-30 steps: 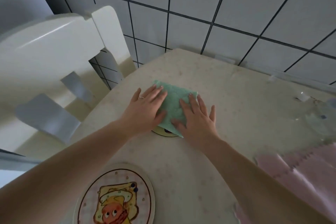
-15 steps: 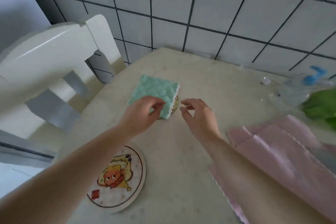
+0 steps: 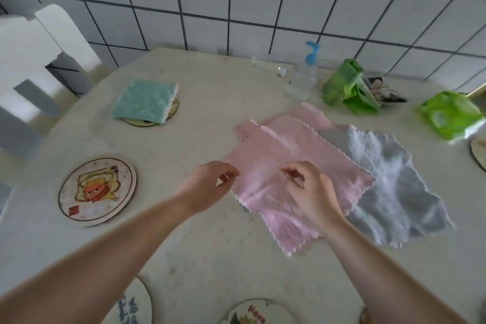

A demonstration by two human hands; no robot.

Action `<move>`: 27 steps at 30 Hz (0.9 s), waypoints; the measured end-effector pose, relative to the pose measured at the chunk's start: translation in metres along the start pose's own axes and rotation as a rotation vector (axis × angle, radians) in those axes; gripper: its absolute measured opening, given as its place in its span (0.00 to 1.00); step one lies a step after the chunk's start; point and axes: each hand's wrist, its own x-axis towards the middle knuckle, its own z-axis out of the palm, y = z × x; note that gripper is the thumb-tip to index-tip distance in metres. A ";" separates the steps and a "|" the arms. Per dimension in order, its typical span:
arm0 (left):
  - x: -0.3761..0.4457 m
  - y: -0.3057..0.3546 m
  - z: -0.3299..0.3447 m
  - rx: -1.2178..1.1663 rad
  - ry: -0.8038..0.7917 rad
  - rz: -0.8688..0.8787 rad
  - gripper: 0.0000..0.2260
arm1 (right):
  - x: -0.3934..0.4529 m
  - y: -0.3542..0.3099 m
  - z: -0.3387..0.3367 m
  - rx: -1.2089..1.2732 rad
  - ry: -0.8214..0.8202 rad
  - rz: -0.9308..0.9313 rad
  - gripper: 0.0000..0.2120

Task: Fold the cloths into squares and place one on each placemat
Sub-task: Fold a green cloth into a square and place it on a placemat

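- The pink cloth (image 3: 286,166) lies spread flat on the worktop (image 3: 210,102), on top of a second pink cloth (image 3: 302,113) and overlapping a grey cloth (image 3: 389,181) to its right; none of the three is folded.
- The left hand (image 3: 207,184) hovers at the pink cloth's left edge with fingers curled toward the thumb; blur hides whether it pinches fabric.
- The right hand (image 3: 307,189) hangs over the cloth's middle, fingers loosely curled, and I cannot tell if it has hold of anything.
- The step looks like starting the pick-up or first fold of this cloth; the next move calls for lifting only the top layer.
- A green cloth (image 3: 143,100), folded square, already sits on the far placemat (image 3: 172,110).
- The cartoon placemat (image 3: 97,189) at left carries nothing; two more placemats (image 3: 134,305) (image 3: 255,313) peek in at the bottom edge, and another (image 3: 478,155) at the right edge.
- A clear pump bottle (image 3: 302,79) stands near the wall; contents not discernible.
- Beside it, a crumpled green bag (image 3: 344,87) and a green packet (image 3: 449,113); contents hidden.
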 end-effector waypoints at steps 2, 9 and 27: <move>-0.004 0.008 0.021 0.089 -0.076 0.018 0.09 | -0.019 0.023 -0.012 -0.058 -0.006 0.021 0.09; -0.016 0.021 0.066 0.369 -0.223 0.031 0.21 | -0.073 0.057 0.006 -0.305 -0.404 -0.092 0.05; 0.002 0.074 0.021 0.149 0.227 -0.058 0.05 | -0.027 0.001 -0.101 -0.151 0.033 -0.284 0.05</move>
